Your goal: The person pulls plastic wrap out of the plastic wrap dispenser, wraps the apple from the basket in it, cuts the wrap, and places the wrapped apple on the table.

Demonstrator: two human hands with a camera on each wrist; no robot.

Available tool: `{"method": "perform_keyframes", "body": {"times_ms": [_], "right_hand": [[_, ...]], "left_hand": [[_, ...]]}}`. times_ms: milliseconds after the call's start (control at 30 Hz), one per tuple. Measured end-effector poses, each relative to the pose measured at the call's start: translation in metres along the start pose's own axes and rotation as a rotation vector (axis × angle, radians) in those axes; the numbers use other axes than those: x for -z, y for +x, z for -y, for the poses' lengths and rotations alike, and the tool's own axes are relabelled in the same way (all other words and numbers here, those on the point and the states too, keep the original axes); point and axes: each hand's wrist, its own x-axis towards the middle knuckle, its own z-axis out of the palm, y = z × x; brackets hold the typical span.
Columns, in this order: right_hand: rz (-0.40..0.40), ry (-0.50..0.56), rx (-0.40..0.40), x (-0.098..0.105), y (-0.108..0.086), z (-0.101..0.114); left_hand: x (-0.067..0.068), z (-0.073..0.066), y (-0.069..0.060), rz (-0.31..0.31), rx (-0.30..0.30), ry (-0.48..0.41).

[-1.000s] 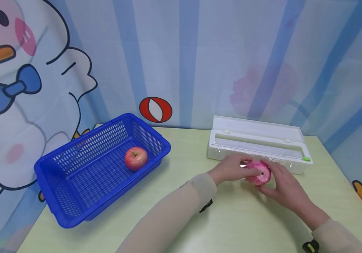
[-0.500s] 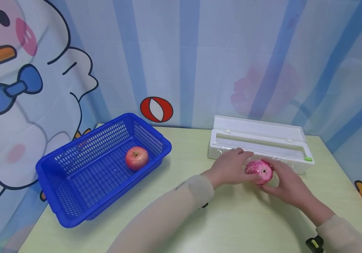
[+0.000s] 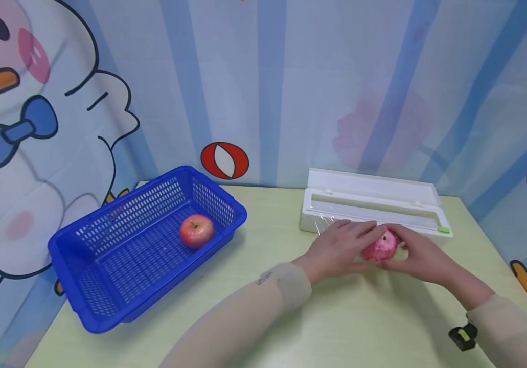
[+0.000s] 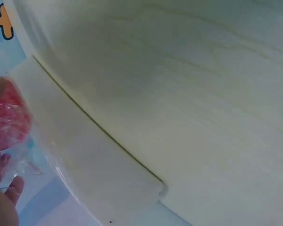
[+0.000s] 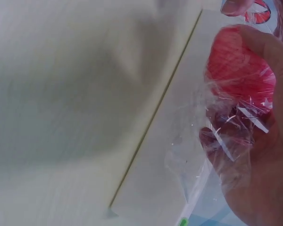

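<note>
A pink-red apple in clear cling film is between both hands, at the near side of the white cling film box. My right hand grips it; the right wrist view shows the thumb on the apple and fingers behind crumpled film. My left hand lies at the apple's left side, its fairly straight fingers reaching over the top. Its underside is hidden in the head view. In the left wrist view, the wrapped apple and a few fingertips show at the left edge.
A blue plastic basket stands on the left of the pale table, with one unwrapped apple inside. Behind the film box, its lid is up, near the printed curtain.
The wrapped apple has turned, its dark end spot shifting upward and away. My left fingers have moved right over its top. My right hand keeps its grip; the basket stays in place.
</note>
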Motion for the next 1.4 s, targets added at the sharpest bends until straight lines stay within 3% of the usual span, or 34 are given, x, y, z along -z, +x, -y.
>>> {"method": "perform_keyframes", "body": {"times_ms": [200, 500, 967, 1100, 1267, 1400], "right_hand": [[0.084, 0.043, -0.079, 0.007, 0.004, -0.002], [0.136, 0.077, -0.111, 0.016, 0.007, -0.004], [0.154, 0.064, -0.147, 0.022, 0.002, 0.006], [0.065, -0.133, -0.074, 0.022, -0.004, 0.013], [-0.131, -0.517, 0.140, 0.013, -0.010, 0.018], [-0.246, -0.646, 0.276, 0.004, -0.007, 0.014]], "left_hand": [[-0.008, 0.001, 0.002, -0.082, -0.021, 0.135], [-0.013, 0.002, 0.008, -0.156, -0.050, 0.299], [-0.010, 0.007, 0.014, -0.195, -0.092, 0.243], [-0.008, 0.009, 0.017, -0.191, -0.089, 0.164], [-0.003, 0.013, 0.019, -0.167, -0.049, 0.101], [0.001, 0.014, 0.020, -0.129, -0.024, 0.091]]}}
